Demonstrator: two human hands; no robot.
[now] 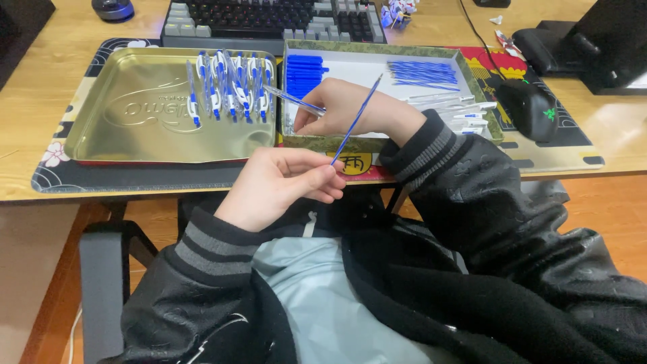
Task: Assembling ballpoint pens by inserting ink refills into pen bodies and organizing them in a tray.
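We've got the thin blue refill (356,121) pinched at its lower end, and its long axis runs on a steep slant, rising up and to the right from that pinch until its tip crosses in front of the other hand. The clear pen barrel (294,100) lies on the opposite diagonal, poking up and to the left, its near end lost inside the fist, so whether that end is open we can't tell. The two rods stand apart, the refill's free tip above and to the right of the barrel's held end. Our left hand (280,185) sits low, just off the near edge of the tabletop (27,94), thumb and fingertips closed together on the refill's base, wrist bent up out of a striped cuff. Our right hand (344,108) is the nearer one to the barrel: it is curled shut on it, knuckles toward us, forearm coming across from the right in a dark sleeve (485,195) and hovering over the front wall of the shallow box (323,143). Inside that box we see a block of blue caps (303,73), a bundle of spare refills (424,73) and some clear barrels (465,111) on the right. To the left sits a gold tin tray (135,128) with a row of assembled pens (232,84); a keyboard (269,20) is behind, a black mouse (532,108) to the right.
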